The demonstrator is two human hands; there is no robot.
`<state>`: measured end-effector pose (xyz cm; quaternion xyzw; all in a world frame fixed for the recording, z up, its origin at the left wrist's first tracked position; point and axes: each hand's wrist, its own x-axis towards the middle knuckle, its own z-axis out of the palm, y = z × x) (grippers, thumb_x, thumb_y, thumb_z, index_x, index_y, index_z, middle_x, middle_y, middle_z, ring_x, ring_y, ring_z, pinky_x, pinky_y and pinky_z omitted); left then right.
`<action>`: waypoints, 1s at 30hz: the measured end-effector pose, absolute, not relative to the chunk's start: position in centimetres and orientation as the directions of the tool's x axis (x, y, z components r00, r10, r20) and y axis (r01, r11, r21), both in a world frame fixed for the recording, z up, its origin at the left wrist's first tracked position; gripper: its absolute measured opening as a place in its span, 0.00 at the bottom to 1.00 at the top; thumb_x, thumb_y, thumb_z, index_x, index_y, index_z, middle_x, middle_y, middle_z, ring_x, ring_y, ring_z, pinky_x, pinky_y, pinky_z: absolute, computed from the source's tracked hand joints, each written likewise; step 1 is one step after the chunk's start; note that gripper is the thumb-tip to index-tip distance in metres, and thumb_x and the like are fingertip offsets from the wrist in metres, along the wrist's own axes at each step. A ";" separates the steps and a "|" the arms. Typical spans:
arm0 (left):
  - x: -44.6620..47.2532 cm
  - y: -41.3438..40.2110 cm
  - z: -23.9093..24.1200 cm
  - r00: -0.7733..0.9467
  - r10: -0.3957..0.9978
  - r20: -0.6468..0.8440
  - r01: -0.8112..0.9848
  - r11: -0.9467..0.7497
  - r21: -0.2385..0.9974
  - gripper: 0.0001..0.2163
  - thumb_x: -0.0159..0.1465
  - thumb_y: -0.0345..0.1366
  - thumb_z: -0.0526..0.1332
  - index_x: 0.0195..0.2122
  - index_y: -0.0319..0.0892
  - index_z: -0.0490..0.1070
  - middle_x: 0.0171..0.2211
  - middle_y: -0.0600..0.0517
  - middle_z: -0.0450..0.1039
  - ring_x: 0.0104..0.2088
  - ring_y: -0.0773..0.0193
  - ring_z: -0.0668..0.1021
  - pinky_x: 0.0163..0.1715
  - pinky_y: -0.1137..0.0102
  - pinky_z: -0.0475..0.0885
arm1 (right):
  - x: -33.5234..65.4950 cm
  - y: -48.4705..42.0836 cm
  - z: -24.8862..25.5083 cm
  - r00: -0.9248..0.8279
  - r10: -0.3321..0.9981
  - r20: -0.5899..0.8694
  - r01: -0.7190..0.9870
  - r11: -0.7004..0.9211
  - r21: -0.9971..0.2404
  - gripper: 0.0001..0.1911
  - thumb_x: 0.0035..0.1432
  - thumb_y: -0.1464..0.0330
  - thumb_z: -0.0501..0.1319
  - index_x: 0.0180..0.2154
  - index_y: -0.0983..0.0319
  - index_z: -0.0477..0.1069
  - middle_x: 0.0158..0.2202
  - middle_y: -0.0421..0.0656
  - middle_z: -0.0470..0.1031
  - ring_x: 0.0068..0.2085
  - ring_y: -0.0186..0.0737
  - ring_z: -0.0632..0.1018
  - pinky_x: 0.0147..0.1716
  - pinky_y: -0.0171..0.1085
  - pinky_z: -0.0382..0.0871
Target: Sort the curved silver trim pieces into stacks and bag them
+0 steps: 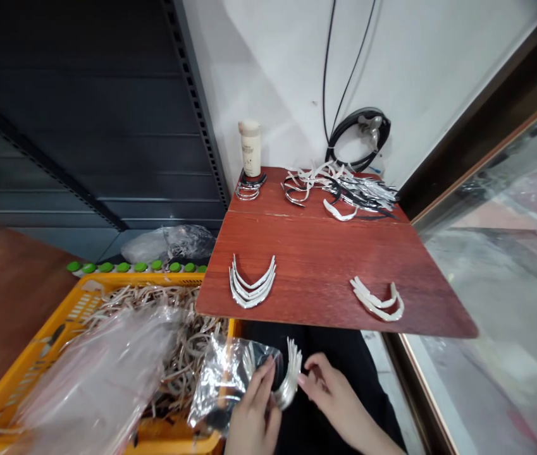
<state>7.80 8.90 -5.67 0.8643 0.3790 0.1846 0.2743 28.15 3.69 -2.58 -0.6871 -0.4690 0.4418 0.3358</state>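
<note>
I have both hands in view at the near edge of the scene, over the dark-clothed lap (pixel 363 363), just short of the table (pixel 310 246). My left hand (pixel 255 407) is closed around the bundle of curved strips (pixel 291 378), a U-shaped bunch of pale, shiny pieces whose tips point away from me. A clear plastic bag (pixel 214 373) lies against that hand on its left, reaching over the crate's edge; I can't tell whether any of the bundle is inside it. My right hand (pixel 327 388) is on the bundle's right side, fingers loosely bent, the tips right at the strips. I can't tell whether they pinch one.

On the table's near half I see a nested set of arcs (pixel 252 287) at left and a smaller group of arcs (pixel 379 306) at right. At the far right lies a loose pile of strips (pixel 360 189), white, silver and black; at the far left a pale bottle (pixel 250 151) stands upright on some more curved pieces (pixel 248 189). A coiled black cable (pixel 332 151) hangs against the wall.

To the near left, the yellow crate (pixel 130 278) holds tangled strips (pixel 195 354) with plastic sheeting (pixel 102 379) over them. Green-capped containers (pixel 140 268) line its far side.
</note>
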 end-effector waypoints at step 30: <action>-6.9 5.0 5.7 0.024 0.999 -0.022 0.628 0.002 0.778 0.19 0.68 0.41 0.52 0.60 0.48 0.64 0.61 0.45 0.66 0.55 0.56 0.74 0.55 0.61 0.71 | 13.8 9.7 4.0 -0.564 0.823 -0.071 0.137 0.008 -0.991 0.17 0.65 0.67 0.54 0.23 0.61 0.70 0.31 0.39 0.73 0.37 0.35 0.75 0.41 0.32 0.66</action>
